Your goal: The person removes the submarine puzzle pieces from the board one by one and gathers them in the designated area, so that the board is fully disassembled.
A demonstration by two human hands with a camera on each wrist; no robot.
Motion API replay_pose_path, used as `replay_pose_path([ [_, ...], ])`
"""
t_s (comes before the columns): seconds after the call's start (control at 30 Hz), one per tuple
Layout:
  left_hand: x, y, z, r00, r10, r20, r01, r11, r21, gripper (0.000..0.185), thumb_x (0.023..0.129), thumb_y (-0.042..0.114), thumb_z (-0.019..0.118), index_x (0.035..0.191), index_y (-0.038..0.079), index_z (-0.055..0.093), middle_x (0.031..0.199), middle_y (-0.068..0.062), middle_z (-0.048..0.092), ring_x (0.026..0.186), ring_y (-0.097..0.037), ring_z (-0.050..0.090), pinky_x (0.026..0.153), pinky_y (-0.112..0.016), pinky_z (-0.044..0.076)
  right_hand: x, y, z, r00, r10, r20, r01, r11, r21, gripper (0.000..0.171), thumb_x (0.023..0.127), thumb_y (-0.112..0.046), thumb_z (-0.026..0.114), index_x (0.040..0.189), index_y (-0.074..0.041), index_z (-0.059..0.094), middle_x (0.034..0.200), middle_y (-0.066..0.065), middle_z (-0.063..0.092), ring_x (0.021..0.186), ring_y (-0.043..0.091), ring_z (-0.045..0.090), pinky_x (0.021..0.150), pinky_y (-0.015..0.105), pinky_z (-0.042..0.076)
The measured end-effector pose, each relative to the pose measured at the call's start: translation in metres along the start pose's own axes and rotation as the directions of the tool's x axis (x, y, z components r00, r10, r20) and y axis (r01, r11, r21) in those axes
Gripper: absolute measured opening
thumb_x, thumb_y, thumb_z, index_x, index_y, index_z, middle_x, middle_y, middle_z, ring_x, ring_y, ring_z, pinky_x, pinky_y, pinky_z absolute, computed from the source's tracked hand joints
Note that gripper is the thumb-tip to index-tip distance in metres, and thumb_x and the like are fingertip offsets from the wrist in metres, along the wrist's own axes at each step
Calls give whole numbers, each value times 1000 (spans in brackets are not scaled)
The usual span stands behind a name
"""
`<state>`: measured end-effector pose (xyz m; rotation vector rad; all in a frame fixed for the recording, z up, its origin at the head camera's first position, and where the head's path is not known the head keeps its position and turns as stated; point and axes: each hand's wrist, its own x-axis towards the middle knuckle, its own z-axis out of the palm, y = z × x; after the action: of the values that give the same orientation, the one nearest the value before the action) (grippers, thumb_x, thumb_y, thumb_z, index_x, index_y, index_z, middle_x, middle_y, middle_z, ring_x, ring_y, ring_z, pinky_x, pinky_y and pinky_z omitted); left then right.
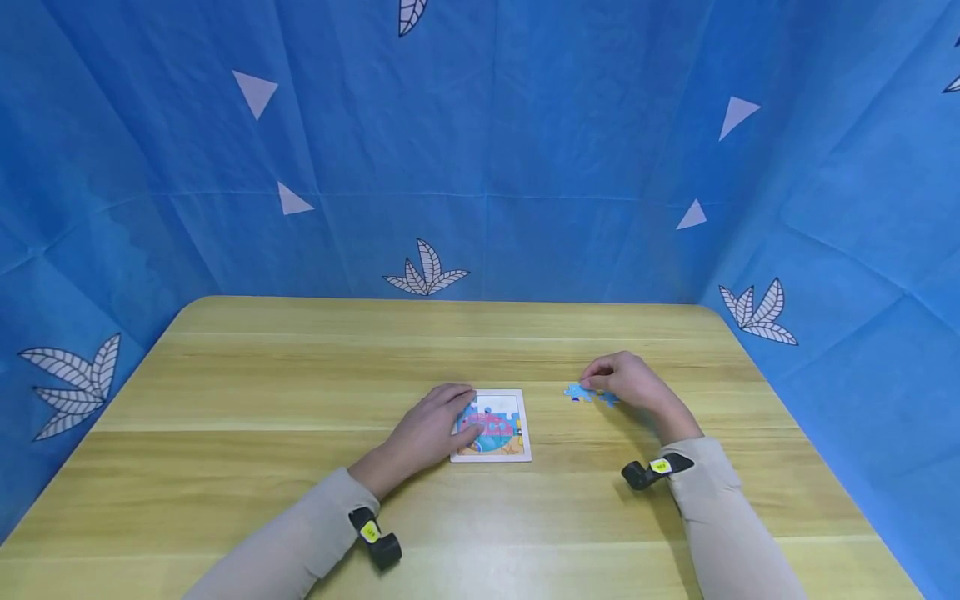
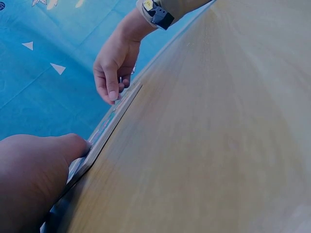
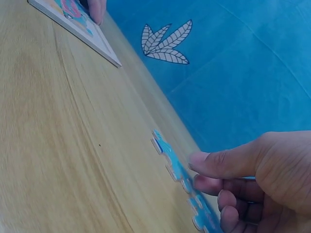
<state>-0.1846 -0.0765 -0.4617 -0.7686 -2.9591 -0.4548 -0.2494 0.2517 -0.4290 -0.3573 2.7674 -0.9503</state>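
On the table (image 1: 262, 400), the puzzle tray (image 1: 522, 425) is pinned flat under the left hand (image 1: 431, 429), fingers straight, for steadiness. Loose blue pieces (image 1: 581, 392) are pinched by the right hand (image 1: 630, 383), fingers curled.

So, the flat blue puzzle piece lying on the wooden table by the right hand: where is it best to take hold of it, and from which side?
Probably at its right end, from above, where the right hand already has its fingertips. The flat blue puzzle piece lies flush on the wooden table, so pinch the thin knobbed edges between thumb and index finger, tipping one edge up first.
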Motion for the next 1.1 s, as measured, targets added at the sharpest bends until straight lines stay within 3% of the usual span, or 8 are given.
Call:
replay_pose_path([
  [0.3,1,-1,0,1000,5,-15,-5,1000,10,64,88,52,50,136,10,45,140,-1,42,130,-17,35,109,-33,30,-1,-17,2,999,-43,-29,43,999,16,14,87,-20,63,95,-11,69,86,1,65,74,17,54,65,29,45],
  [0.47,1,-1,-1,1000,6,-26,-7,999,-35,63,88,53,50,137,12,44,139,0,42,131,-18,34,109,-34,30,-2,-31,7,997,-71,-12,71,996,54,15,88,-20,62,97,-10,68,88,2,65,76,20,54,62,30,46],
  [0.63,-1,-2,-5,998,15,-60,-20,996,-82,62,88,51,52,136,12,45,139,-1,43,130,-18,35,108,-35,30,0,-41,13,993,-115,-17,115,993,30,16,88,-23,62,98,-12,69,88,0,64,77,17,54,62,29,47],
  [0.87,-10,-1,-9,988,119,-97,-126,989,-73,65,85,55,55,135,14,47,138,-1,44,129,-18,36,108,-35,31,0,-52,20,984,-170,-56,171,985,16,17,89,-25,61,98,-12,69,87,1,64,76,16,56,61,30,50],
  [1.1,-30,1,-13,977,206,-51,-207,978,-25,68,82,57,56,136,17,45,139,-1,42,130,-19,36,107,-36,32,0,-66,40,954,-289,-80,290,957,-1,19,88,-27,62,98,-13,70,87,-7,64,77,11,56,67,27,50],
])
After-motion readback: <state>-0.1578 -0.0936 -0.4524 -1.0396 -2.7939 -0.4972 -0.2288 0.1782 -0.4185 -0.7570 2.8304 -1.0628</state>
